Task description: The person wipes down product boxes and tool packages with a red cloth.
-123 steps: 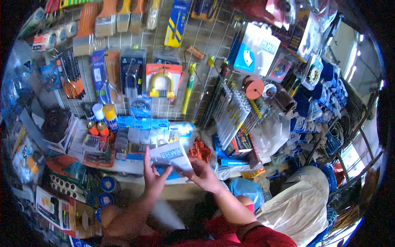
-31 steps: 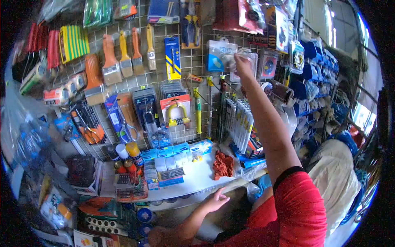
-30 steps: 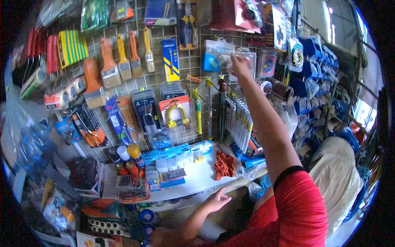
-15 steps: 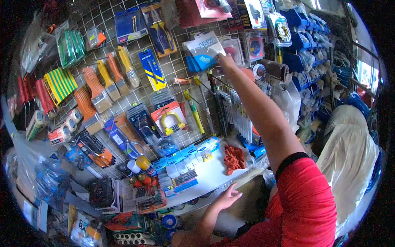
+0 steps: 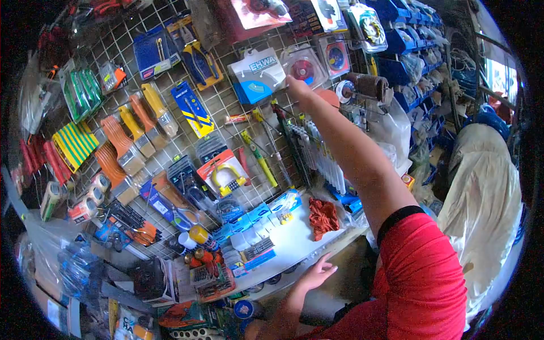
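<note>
My right hand (image 5: 297,87) is raised at the wire grid (image 5: 226,107), at the right edge of a white and blue EHWA packet (image 5: 260,73). Its fingers are small and partly hidden, so their grip cannot be made out. Just right of the packet hangs a clear pack with a red disc (image 5: 302,69). Low down, my left hand (image 5: 317,274) hovers by the front edge of the white shelf (image 5: 294,241), fingers apart and holding nothing. A crumpled red cloth (image 5: 323,219) lies on the shelf above it.
Paint brushes (image 5: 126,136), pliers (image 5: 198,56) and a yellow lock pack (image 5: 225,174) hang on the grid. Blue bins (image 5: 405,68) line the right side. A pale cloth-covered bulk (image 5: 481,187) stands at far right. Spray cans (image 5: 203,238) and small boxes sit on the shelf.
The camera view has shifted, moving the grid items left and lower. The EHWA packet is less tilted, and my right hand stays at its edge. My left hand remains open near the shelf.
</note>
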A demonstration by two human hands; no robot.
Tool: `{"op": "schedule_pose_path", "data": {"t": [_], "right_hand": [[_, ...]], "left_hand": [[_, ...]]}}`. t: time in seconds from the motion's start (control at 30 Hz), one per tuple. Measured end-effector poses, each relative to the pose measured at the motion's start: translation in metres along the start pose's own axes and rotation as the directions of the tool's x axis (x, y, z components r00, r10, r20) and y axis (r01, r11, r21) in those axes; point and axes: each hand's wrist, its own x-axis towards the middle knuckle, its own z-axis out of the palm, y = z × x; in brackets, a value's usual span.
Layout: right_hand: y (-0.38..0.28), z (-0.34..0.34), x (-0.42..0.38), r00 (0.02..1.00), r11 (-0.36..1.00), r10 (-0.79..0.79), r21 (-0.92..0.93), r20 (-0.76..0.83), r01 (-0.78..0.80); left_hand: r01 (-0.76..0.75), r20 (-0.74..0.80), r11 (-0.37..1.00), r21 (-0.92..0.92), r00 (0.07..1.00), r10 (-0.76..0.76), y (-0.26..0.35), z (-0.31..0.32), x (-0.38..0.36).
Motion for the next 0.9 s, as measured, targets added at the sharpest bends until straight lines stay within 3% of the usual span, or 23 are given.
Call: {"op": "schedule_pose_path", "data": {"t": [0.03,0.07,0.17,0.23,0.27,0.3,0.33,0.37,0.43,0.47,0.53,0.63,0.7,0.77,0.8,0.83,0.9], "right_hand": [[0.022,-0.013,0.040,0.999,0.996,0.019,-0.092,0.028,-0.016],[0.049,-0.026,0.078,0.999,0.998,-0.031,-0.054,0.043,0.033],[0.000,-0.007,-0.025,0.994,0.997,-0.059,-0.050,-0.090,0.054],[0.024,-0.020,0.021,0.986,0.997,0.008,-0.078,-0.167,-0.021],[0.039,-0.032,0.048,0.987,0.972,-0.104,-0.223,-0.126,0.074],[0.021,-0.026,0.023,0.976,0.918,-0.207,-0.358,-0.068,0.170],[0.003,-0.034,-0.006,0.987,0.850,-0.139,-0.521,-0.078,0.079],[-0.010,-0.028,-0.034,0.987,0.851,-0.139,-0.520,-0.080,0.077],[-0.025,-0.018,-0.062,0.850,0.696,-0.355,-0.717,-0.389,-0.037],[-0.026,-0.019,-0.058,0.848,0.696,-0.357,-0.717,-0.392,-0.039],[-0.029,-0.022,-0.050,0.744,0.796,-0.346,-0.598,-0.572,-0.089],[-0.040,-0.034,-0.039,0.725,0.865,-0.317,-0.500,-0.612,-0.044],[-0.046,-0.040,-0.036,0.684,0.811,-0.403,-0.584,-0.608,-0.042],[-0.056,-0.047,-0.038,0.532,0.673,-0.728,-0.599,-0.433,0.434],[-0.066,-0.041,-0.051,0.419,0.536,-0.836,-0.697,-0.356,0.477],[-0.080,-0.036,-0.063,0.419,0.534,-0.836,-0.698,-0.354,0.478],[-0.100,-0.028,-0.080,0.669,0.639,-0.709,-0.603,-0.220,0.478]], "left_hand": [[0.005,0.004,1.000,0.007,1.000,-0.005,-0.005,0.000,0.002],[-0.013,0.008,1.000,-0.010,1.000,0.013,-0.013,0.000,0.005],[-0.012,0.015,0.999,-0.032,1.000,0.013,-0.016,0.002,0.005],[0.006,0.015,0.999,-0.039,1.000,-0.005,-0.016,0.003,0.006],[0.013,0.016,1.000,-0.023,1.000,-0.013,-0.019,0.004,0.008],[0.020,0.016,1.000,-0.008,1.000,-0.020,-0.020,0.004,0.008],[0.021,0.017,1.000,-0.006,1.000,-0.021,-0.021,0.005,0.009],[0.021,0.021,1.000,-0.003,1.000,-0.020,-0.022,0.005,0.009],[0.017,0.028,1.000,0.003,0.999,-0.017,-0.019,0.006,0.010],[0.030,0.032,0.999,-0.016,0.999,-0.029,-0.014,0.005,0.007],[0.040,0.038,0.999,-0.032,0.999,-0.039,-0.011,0.006,0.008],[0.061,0.035,0.998,-0.022,0.998,-0.060,-0.012,0.006,0.009],[0.068,0.027,0.997,-0.026,0.997,-0.068,-0.008,0.006,0.008],[0.048,0.023,0.999,-0.006,0.999,-0.048,-0.015,0.006,0.010],[0.027,0.023,0.999,0.016,0.999,-0.028,-0.019,0.006,0.012],[0.026,0.023,1.000,0.015,0.999,-0.027,-0.024,0.006,0.014],[0.029,0.026,0.999,-0.044,0.999,-0.028,-0.031,0.007,0.016]]}}
